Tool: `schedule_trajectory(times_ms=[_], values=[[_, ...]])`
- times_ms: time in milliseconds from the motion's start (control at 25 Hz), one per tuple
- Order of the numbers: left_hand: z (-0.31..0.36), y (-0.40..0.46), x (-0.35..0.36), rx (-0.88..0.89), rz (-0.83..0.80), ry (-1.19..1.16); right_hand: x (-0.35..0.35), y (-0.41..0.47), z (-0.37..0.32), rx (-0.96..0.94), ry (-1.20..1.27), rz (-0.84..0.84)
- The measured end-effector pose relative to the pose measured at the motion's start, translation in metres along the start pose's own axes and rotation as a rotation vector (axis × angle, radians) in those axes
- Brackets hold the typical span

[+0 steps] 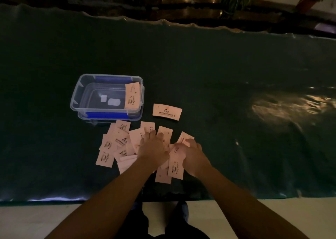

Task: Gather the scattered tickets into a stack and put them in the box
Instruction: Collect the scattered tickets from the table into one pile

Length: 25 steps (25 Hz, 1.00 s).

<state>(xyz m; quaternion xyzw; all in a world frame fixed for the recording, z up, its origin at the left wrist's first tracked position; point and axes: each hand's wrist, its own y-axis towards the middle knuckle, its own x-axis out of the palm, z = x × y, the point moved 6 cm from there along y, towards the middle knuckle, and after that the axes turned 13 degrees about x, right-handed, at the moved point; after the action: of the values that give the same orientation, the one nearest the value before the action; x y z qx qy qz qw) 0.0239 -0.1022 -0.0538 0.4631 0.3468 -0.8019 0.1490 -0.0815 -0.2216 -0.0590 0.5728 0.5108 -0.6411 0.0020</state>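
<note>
Several pale pink tickets (116,142) lie scattered and overlapping on the dark green table cover, just in front of a clear plastic box (78,93) with blue latches. A small stack of tickets (132,95) leans against the box's right inner wall. One lone ticket (167,112) lies to the right of the box. My left hand (152,147) rests palm down on the middle of the pile, fingers spread over tickets. My right hand (190,153) grips a few tickets (176,166) at the pile's right side.
Two small white pieces (111,100) lie on the box's floor. The green cover (236,93) stretches far to the right, with a glare patch (291,106). Plants and a dark ledge (200,8) run along the back. A pale floor shows below the table's near edge.
</note>
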Motion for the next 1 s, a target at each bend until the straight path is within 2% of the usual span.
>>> schedule_trajectory(times_ms=[120, 200, 280, 360, 480, 640, 800, 1000], values=[[0.010, -0.006, -0.004, 0.058, 0.014, -0.010, 0.000, 0.002, 0.022, 0.154, 0.353, 0.142], [0.017, -0.014, 0.007, 0.074, -0.053, -0.051, -0.005, 0.007, 0.027, 0.303, 0.516, 0.192], [0.021, -0.024, 0.024, 0.029, -0.101, -0.118, -0.006, 0.015, 0.027, 0.420, 0.528, 0.148], [0.021, -0.029, 0.035, -0.012, -0.078, -0.127, -0.006, 0.022, 0.023, 0.464, 0.496, 0.130], [0.021, -0.031, 0.036, -0.016, -0.022, -0.093, -0.003, 0.024, 0.021, 0.450, 0.490, 0.112], [0.024, -0.032, 0.038, 0.019, -0.061, -0.019, 0.008, 0.021, 0.028, 0.426, 0.478, 0.049], [0.026, -0.029, 0.037, -0.009, -0.053, -0.053, 0.022, 0.006, 0.034, 0.427, 0.458, 0.027], [0.038, -0.038, 0.042, 0.009, 0.035, -0.167, 0.047, -0.006, 0.037, 0.497, 0.647, 0.027]])
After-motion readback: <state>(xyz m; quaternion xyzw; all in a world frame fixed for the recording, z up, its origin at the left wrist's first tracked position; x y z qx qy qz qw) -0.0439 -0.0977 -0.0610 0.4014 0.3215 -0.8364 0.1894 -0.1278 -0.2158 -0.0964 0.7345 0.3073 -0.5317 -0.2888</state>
